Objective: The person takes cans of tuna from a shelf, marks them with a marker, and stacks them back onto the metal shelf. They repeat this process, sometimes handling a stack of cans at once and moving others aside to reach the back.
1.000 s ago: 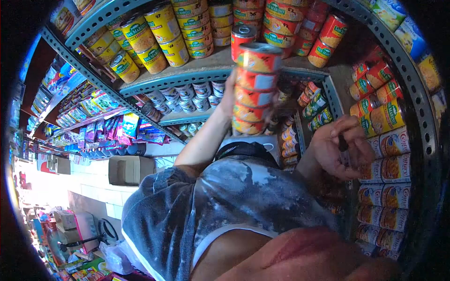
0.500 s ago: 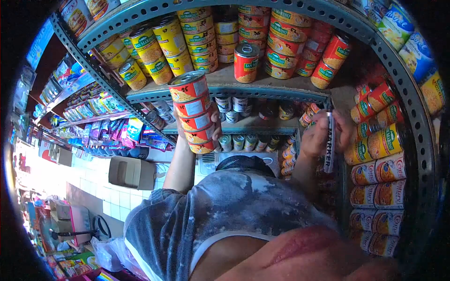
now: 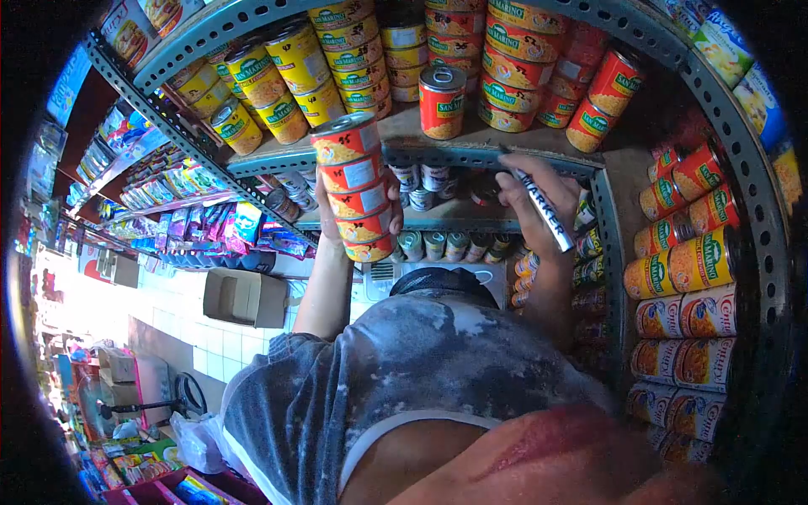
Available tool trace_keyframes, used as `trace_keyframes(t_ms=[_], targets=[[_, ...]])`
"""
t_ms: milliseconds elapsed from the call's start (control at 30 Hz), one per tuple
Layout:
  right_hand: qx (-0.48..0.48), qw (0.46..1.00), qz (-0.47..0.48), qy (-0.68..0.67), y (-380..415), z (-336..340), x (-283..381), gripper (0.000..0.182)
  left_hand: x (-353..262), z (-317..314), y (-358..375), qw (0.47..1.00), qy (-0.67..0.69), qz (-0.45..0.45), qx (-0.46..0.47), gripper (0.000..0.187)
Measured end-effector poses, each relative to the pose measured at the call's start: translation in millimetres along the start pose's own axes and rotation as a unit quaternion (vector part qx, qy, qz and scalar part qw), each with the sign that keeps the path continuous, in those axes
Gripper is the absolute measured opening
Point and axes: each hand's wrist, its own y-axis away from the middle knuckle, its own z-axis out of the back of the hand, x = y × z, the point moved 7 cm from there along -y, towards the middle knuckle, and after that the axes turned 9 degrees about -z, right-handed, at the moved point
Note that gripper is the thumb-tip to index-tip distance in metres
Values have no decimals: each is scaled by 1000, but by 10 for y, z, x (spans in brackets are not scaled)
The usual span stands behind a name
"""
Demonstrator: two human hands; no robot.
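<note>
A tall stack of red and orange cans (image 3: pixel 353 189) stands upright in my left hand (image 3: pixel 393 202), whose fingers wrap round it from behind and the right side. Handwritten marks show on several of the cans. My right hand (image 3: pixel 539 198) grips a white marker (image 3: pixel 545 210) with black lettering, its dark tip pointing up and to the left. The marker is apart from the stack. Behind both hands, a single red can (image 3: pixel 443 103) stands near the edge of the metal shelf (image 3: pixel 446 156).
Stacked yellow cans (image 3: pixel 300 67) and taller red stacks (image 3: pixel 515 67) stand on the shelf. More cans (image 3: pixel 707 311) line the right side. An open cardboard box (image 3: pixel 244 298) is at the lower left, near hanging packets (image 3: pixel 206 220).
My right hand has moved left with the marker, closer to the cans, and the marker has gone from near vertical to slanted. The held stack has shifted slightly right and up.
</note>
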Motion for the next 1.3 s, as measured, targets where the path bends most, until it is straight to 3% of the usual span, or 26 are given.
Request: trace_keyframes(t_ms=[33, 100, 133, 300, 467, 633, 700, 900, 1000, 1100, 1267, 1300], targets=[[1, 1000, -4, -2, 37, -35, -36, 19, 17, -37, -46, 1000, 5, 4, -12, 84], [-118, 979, -4, -164, 123, 80, -126, 25, 54, -11, -70, 999, 31, 0, -17, 83], [-132, 974, 10, -184, 160, 127, -162, 27, 74, 21, -80, 999, 31, 2, -19, 83], [-232, 958, 36, -167, 279, 359, -222, 23, 150, -133, -169, 991, 122, 15, 49, 80], [-312, 937, 78, -133, 417, 503, -164, 24, 237, 31, -184, 995, 87, 54, 17, 81], [-313, 934, 101, -142, 489, 533, -201, 27, 336, -101, -257, 995, 77, 54, -11, 78], [-306, 942, 34, -130, 505, 519, -250, 25, 347, -97, -261, 997, 65, 49, 1, 79], [-300, 949, 23, -96, 495, 480, -245, 17, 367, -106, -216, 996, 63, 58, -8, 83], [-281, 955, 10, -92, 493, 451, -231, 16, 374, -117, -265, 999, 0, 38, -1, 89], [-259, 964, -7, -56, 480, 412, -227, 14, 460, -207, -383, 996, -67, 25, -56, 90], [-288, 952, 87, -55, 456, 405, 0, 16, 801, -257, -564, 976, -104, 52, -184, 78], [-301, 947, 108, -37, 497, 425, 42, 16, 893, -317, -614, 987, -63, 71, -131, 76]])
